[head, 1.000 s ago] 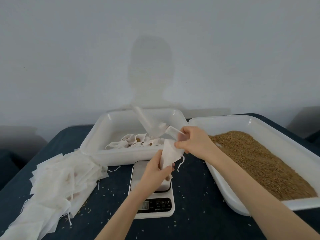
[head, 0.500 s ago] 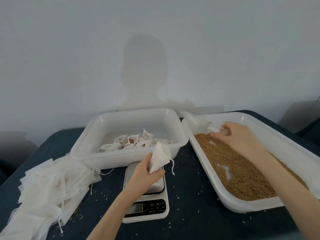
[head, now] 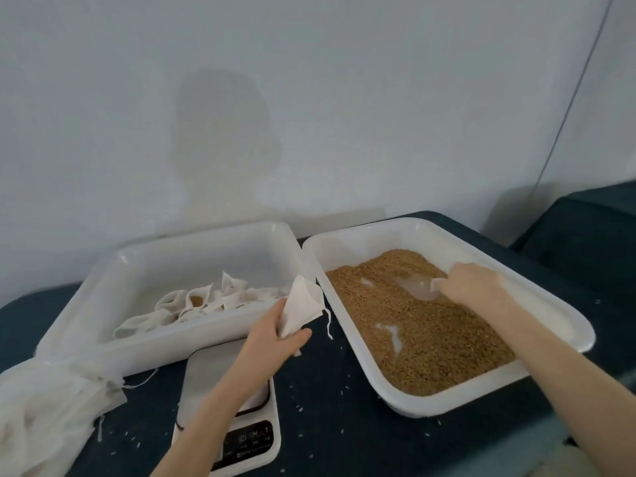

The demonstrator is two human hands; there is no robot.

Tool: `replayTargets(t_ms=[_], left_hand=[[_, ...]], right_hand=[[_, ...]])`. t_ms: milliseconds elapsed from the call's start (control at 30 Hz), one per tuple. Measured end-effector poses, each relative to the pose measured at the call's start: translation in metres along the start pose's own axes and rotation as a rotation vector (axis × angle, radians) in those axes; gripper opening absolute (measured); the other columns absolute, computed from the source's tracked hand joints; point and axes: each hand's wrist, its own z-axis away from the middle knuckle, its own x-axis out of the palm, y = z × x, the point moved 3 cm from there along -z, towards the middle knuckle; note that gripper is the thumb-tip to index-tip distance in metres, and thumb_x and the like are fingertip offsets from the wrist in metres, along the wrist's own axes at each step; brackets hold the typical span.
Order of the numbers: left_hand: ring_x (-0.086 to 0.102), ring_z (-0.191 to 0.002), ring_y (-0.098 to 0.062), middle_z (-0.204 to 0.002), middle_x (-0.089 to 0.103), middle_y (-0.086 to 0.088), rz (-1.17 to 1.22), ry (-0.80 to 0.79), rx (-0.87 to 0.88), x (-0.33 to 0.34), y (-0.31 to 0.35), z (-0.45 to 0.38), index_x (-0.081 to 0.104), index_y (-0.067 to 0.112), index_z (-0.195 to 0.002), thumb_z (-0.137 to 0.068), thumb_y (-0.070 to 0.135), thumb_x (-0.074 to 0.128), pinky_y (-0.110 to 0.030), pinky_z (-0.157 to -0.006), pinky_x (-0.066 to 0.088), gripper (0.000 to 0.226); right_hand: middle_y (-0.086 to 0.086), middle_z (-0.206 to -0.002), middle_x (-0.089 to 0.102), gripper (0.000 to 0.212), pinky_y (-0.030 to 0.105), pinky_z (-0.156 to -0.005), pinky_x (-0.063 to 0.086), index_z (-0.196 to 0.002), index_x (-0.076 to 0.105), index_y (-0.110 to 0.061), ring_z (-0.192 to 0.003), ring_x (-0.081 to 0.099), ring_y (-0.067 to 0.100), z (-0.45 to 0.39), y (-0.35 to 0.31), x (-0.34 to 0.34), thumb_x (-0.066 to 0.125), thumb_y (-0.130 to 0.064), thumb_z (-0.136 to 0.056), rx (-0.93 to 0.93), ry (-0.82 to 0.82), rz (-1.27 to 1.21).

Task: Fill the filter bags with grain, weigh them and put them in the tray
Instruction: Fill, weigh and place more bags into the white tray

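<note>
My left hand (head: 275, 335) pinches a white filter bag (head: 304, 306) and holds it up between the two trays, its drawstring hanging down. My right hand (head: 471, 287) grips the handle of a clear plastic scoop (head: 421, 290), whose bowl lies in the brown grain (head: 423, 325) inside the right white tray (head: 564, 318). The left white tray (head: 144, 263) holds several filled filter bags (head: 203, 301). A white digital scale (head: 237, 435) stands on the table under my left forearm.
A heap of empty filter bags (head: 44, 407) lies at the left edge of the dark blue table (head: 340, 418). Loose grains are scattered on the table around the scale. A white wall stands close behind the trays.
My right hand left the bag, carried the scoop over to the grain tray and lowered it into the grain. My left hand kept holding the bag up.
</note>
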Motion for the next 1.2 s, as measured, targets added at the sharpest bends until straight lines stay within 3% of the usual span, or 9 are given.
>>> replayTargets(t_ms=[200, 300, 400, 500, 600, 667, 833, 1033, 1200], left_hand=[[0.065, -0.068, -0.006, -0.091, 0.064, 0.009, -0.011, -0.003, -0.003, 0.011, -0.008, -0.007, 0.052, 0.043, -0.108, -0.085, 0.015, 0.068, -0.025, -0.062, 0.055, 0.039], [0.064, -0.068, -0.004, -0.087, 0.064, 0.011, -0.018, -0.001, -0.020, 0.011, -0.012, -0.005, 0.051, 0.043, -0.108, -0.085, 0.016, 0.068, -0.022, -0.060, 0.053, 0.040], [0.063, -0.065, -0.005, -0.085, 0.063, 0.011, -0.017, 0.007, -0.028, 0.004, -0.015, -0.003, 0.052, 0.040, -0.111, -0.085, 0.015, 0.068, -0.022, -0.060, 0.053, 0.039], [0.064, -0.069, -0.008, -0.090, 0.065, 0.009, -0.023, 0.022, -0.024, -0.005, -0.015, -0.002, 0.054, 0.036, -0.111, -0.085, 0.013, 0.068, -0.026, -0.063, 0.054, 0.038], [0.065, -0.073, -0.009, -0.093, 0.065, 0.006, -0.025, 0.037, -0.028, -0.011, -0.018, 0.001, 0.055, 0.034, -0.110, -0.085, 0.010, 0.068, -0.029, -0.065, 0.056, 0.037], [0.065, -0.072, -0.008, -0.091, 0.065, 0.007, -0.029, 0.033, -0.036, -0.012, -0.020, 0.003, 0.055, 0.034, -0.111, -0.085, 0.010, 0.068, -0.026, -0.063, 0.055, 0.038], [0.060, -0.071, 0.001, -0.083, 0.065, 0.020, -0.051, 0.045, -0.054, -0.024, -0.029, 0.013, 0.054, 0.037, -0.106, -0.084, 0.011, 0.068, -0.019, -0.059, 0.050, 0.037], [0.061, -0.073, 0.003, -0.087, 0.064, 0.024, -0.082, 0.029, -0.084, -0.037, -0.030, 0.022, 0.053, 0.040, -0.106, -0.084, 0.018, 0.070, -0.017, -0.059, 0.050, 0.036], [0.063, -0.081, -0.004, -0.091, 0.066, 0.015, -0.100, 0.013, -0.119, -0.045, -0.029, 0.028, 0.053, 0.042, -0.104, -0.085, 0.029, 0.070, -0.023, -0.064, 0.054, 0.028]], right_hand=[[0.008, -0.111, 0.062, 0.033, 0.034, -0.086, 0.048, -0.116, 0.060, -0.005, -0.105, 0.061, 0.026, -0.009, -0.025, 0.003, 0.046, -0.029, -0.098, -0.039, -0.029, 0.002], [0.003, -0.084, 0.057, 0.026, 0.027, -0.068, 0.049, -0.111, 0.064, -0.002, -0.079, 0.061, 0.019, -0.021, -0.030, 0.019, 0.046, -0.015, -0.098, -0.062, -0.107, -0.074], [0.000, -0.076, 0.053, 0.025, 0.021, -0.054, 0.043, -0.117, 0.059, -0.006, -0.058, 0.049, 0.010, -0.031, -0.030, 0.032, 0.041, -0.014, -0.102, -0.121, -0.184, -0.160], [-0.002, -0.068, 0.049, 0.029, 0.019, -0.051, 0.040, -0.080, 0.046, -0.022, -0.053, 0.045, 0.010, -0.029, -0.029, 0.029, 0.036, -0.029, -0.105, -0.236, -0.142, -0.197], [-0.003, -0.071, 0.045, 0.023, 0.024, -0.056, 0.042, -0.101, 0.048, -0.023, -0.057, 0.045, 0.012, -0.021, -0.029, 0.017, 0.029, -0.036, -0.105, -0.309, -0.097, -0.204], [-0.004, -0.075, 0.048, 0.037, 0.023, -0.055, 0.043, -0.115, 0.047, -0.018, -0.057, 0.046, 0.010, -0.013, -0.026, 0.009, 0.023, -0.045, -0.103, -0.336, -0.045, -0.134], [-0.007, -0.071, 0.052, 0.049, 0.014, -0.043, 0.037, -0.109, 0.049, -0.018, -0.050, 0.044, 0.004, 0.008, -0.018, 0.001, 0.023, -0.057, -0.096, -0.399, 0.029, -0.075], [-0.009, -0.074, 0.057, 0.028, 0.008, -0.038, 0.035, -0.120, 0.050, -0.030, -0.045, 0.044, 0.000, 0.038, -0.021, -0.013, 0.038, -0.043, -0.099, -0.537, 0.026, -0.154], [-0.015, -0.084, 0.067, 0.024, 0.023, -0.065, 0.053, -0.117, 0.056, -0.037, -0.071, 0.062, 0.003, 0.064, -0.032, -0.026, 0.053, -0.029, -0.095, -0.728, -0.090, -0.398]])
